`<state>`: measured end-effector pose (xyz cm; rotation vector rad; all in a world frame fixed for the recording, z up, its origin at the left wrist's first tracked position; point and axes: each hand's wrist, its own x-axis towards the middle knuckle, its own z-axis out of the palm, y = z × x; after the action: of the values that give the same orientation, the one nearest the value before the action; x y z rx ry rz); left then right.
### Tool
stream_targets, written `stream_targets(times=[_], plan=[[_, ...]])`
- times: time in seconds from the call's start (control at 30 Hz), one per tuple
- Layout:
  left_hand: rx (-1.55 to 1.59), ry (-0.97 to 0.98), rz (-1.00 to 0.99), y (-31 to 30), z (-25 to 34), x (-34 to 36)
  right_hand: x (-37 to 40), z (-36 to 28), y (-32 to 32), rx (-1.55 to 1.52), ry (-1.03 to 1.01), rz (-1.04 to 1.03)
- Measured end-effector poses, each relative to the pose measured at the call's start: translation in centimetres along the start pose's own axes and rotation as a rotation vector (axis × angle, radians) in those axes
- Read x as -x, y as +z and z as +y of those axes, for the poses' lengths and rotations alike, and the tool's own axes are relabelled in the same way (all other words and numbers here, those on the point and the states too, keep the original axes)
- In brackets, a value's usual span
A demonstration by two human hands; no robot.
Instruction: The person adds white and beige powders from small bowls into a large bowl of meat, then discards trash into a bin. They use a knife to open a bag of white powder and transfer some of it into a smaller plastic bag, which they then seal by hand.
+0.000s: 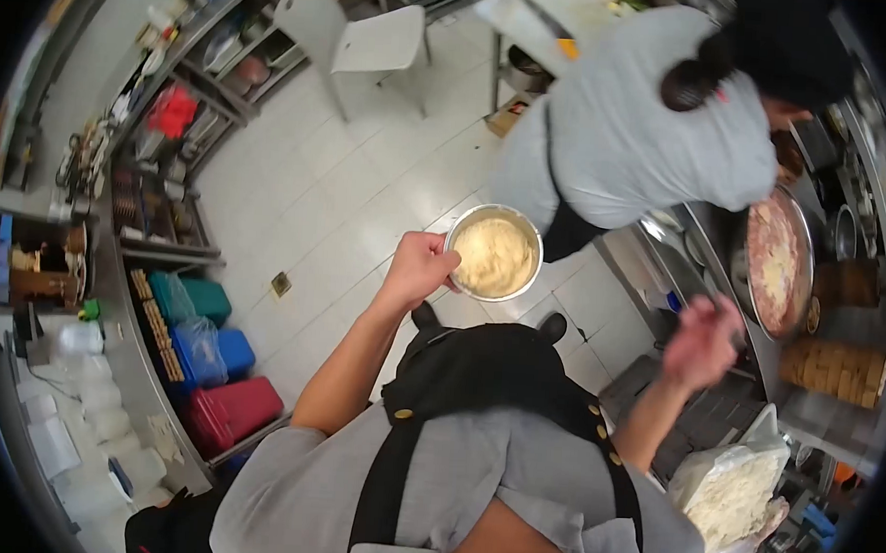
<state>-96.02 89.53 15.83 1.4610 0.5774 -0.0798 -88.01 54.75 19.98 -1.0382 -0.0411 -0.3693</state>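
Observation:
My left hand grips the rim of a round metal bowl from its left side. Inside the bowl lies a pale yellow, creamy mixture. My right hand is raised on the right, near the counter edge, blurred by motion; whether its fingers hold anything is unclear. Beyond it, a large metal pan holds a reddish mixture with a pale yellow mass on top. Below and right of my right hand is an open bag of whitish, crumbly material.
Another person in a grey shirt leans over the right counter beside the large pan. A white chair stands at the back. Shelves with coloured bins line the left. Stacked round wooden items sit on the right counter.

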Motion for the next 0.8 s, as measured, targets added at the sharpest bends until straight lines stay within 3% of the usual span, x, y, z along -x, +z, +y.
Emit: stream_targets(times=[0.07, 0.13, 0.2, 0.27, 0.47, 0.57, 0.73, 0.8], plan=[[0.068, 0.061, 0.103, -5.5, -1.1, 0.7, 2.4, 6.0, 8.0, -0.088, 0.134, -0.373], [0.241, -0.02, 0.26, -11.6, -0.6, 0.7, 4.2, 10.7, 14.7, -0.31, 0.272, -0.501], [0.304, -0.007, 0.313, -16.7, -0.6, 0.4, 6.5, 17.1, 19.9, -0.553, 0.572, -0.542], [0.459, 0.032, 0.295, -20.2, 1.0, -1.0, 10.0, 23.1, 25.5, -0.413, 0.822, -0.573], [0.49, 0.073, 0.385, -30.7, 2.9, -7.3, 6.4, 29.0, 40.5, -0.483, 0.618, -0.617], [0.38, 0.089, 0.405, -36.0, 4.9, -13.0, 4.3, 34.6, 47.7, -0.379, 0.511, -0.765], [0.265, 0.06, 0.367, -45.0, 8.8, -25.1, -1.4, 45.2, 58.5, -0.458, 0.696, -0.563], [0.191, -0.023, 0.367, -48.1, 11.3, -29.7, -5.1, 47.4, 61.9, -0.42, 0.632, -0.466]])
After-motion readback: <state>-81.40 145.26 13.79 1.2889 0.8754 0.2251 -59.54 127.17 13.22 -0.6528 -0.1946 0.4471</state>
